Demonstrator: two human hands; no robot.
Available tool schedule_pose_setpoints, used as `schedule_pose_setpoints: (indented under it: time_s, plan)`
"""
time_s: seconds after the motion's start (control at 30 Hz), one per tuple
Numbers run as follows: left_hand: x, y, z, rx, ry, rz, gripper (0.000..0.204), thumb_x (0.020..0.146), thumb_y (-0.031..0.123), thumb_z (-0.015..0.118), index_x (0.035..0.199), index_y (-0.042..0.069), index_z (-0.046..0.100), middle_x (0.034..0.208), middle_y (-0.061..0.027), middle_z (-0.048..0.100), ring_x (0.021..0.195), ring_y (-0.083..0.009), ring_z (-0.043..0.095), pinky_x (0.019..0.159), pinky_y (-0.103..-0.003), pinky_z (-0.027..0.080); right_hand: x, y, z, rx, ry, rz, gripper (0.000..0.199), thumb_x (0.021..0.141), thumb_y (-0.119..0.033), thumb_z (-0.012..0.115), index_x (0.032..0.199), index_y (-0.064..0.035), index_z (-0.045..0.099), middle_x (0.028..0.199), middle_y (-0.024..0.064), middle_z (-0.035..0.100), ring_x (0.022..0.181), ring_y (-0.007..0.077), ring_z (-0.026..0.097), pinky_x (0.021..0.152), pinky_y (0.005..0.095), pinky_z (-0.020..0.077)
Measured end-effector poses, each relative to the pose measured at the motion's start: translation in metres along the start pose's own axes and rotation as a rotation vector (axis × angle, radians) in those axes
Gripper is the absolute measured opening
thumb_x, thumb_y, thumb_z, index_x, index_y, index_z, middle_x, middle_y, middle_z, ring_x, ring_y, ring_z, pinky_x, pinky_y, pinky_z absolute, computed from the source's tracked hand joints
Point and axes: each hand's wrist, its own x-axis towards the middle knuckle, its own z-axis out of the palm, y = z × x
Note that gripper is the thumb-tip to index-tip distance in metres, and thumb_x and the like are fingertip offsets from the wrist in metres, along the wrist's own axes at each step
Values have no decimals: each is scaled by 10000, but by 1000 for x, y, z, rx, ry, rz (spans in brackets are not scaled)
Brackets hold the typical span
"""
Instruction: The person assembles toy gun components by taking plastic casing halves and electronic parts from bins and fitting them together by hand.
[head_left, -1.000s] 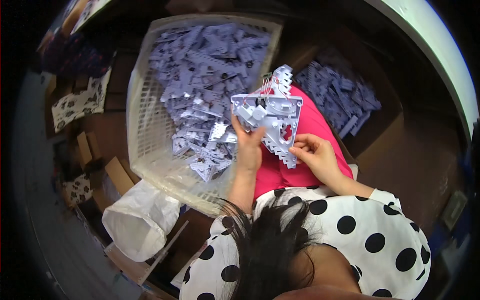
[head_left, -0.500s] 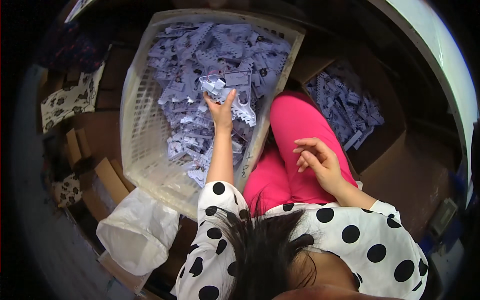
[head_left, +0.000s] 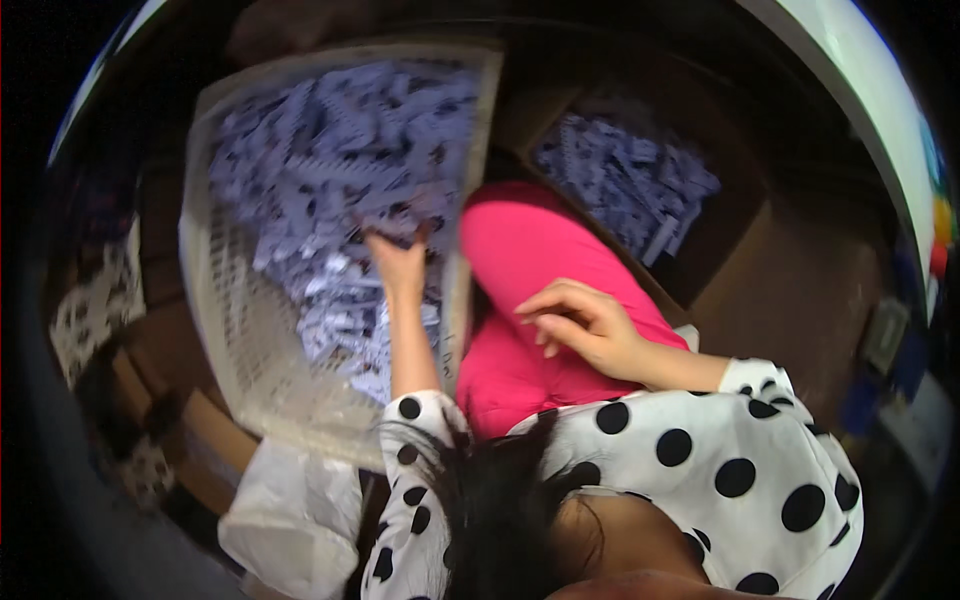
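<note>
My left hand (head_left: 398,262) is down among the white plastic parts (head_left: 330,150) that fill much of a pale slatted basket (head_left: 225,340). Thumb and forefinger spread in a V, but the other fingers are hidden or smeared by motion. Whether a part is held between them does not show. Over my lap in pink trousers (head_left: 540,240) hovers my right hand (head_left: 585,325), its fingers loosely bent and apart, holding nothing.
A brown cardboard box (head_left: 725,255) with more white parts (head_left: 630,180) stands right of my knee. A white sack (head_left: 295,510) lies by the basket's near left corner, beside cardboard pieces (head_left: 215,430). A pale curved edge (head_left: 880,130) arcs along the far right.
The view has swung, shifting the basket and box leftward in the picture. The large white plastic part seen at my left hand before is no longer distinct. My right hand stays over my lap.
</note>
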Motion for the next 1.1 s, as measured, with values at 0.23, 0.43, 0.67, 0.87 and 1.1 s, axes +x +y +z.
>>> schedule_pose_setpoints:
  time_s: [0.23,0.43,0.67,0.87,1.1]
  plan:
    - [-40,0,-7,444,103,-129,901,698,300,770,1315,-113,261,1205,-295,376,1144,-394,390,972,-437,345,11,-3,-60,217,335,-128,183,924,-107,512,1041,17,579,918,86,612,716,110,591,624,239,506]
    - [-54,78,-6,294,47,-186,972,713,235,781,1425,1,162,1254,-219,399,956,-269,516,844,-379,451,18,226,-348,-252,1585,137,332,832,-256,594,1047,-6,554,956,163,624,883,276,604,782,375,470]
    - [-79,116,-41,240,136,-180,807,779,127,723,1419,78,233,1174,-158,482,917,-220,502,823,-353,445,3,268,-468,-140,1531,650,655,835,-475,558,1252,8,409,1099,207,591,1060,299,561,903,389,441]
    - [-95,102,-56,229,7,-150,715,814,105,665,1411,72,273,1158,-158,487,893,-192,515,787,-331,437,17,260,-484,-199,1160,679,655,860,-375,563,1382,-94,285,1130,170,587,1092,277,547,926,379,449]
    - [-99,105,-48,302,-72,-158,712,812,88,645,1415,69,267,1159,-157,486,879,-186,522,774,-321,437,24,234,-471,217,1120,445,591,854,-306,579,1340,-65,345,1133,157,583,1087,276,551,917,384,461]
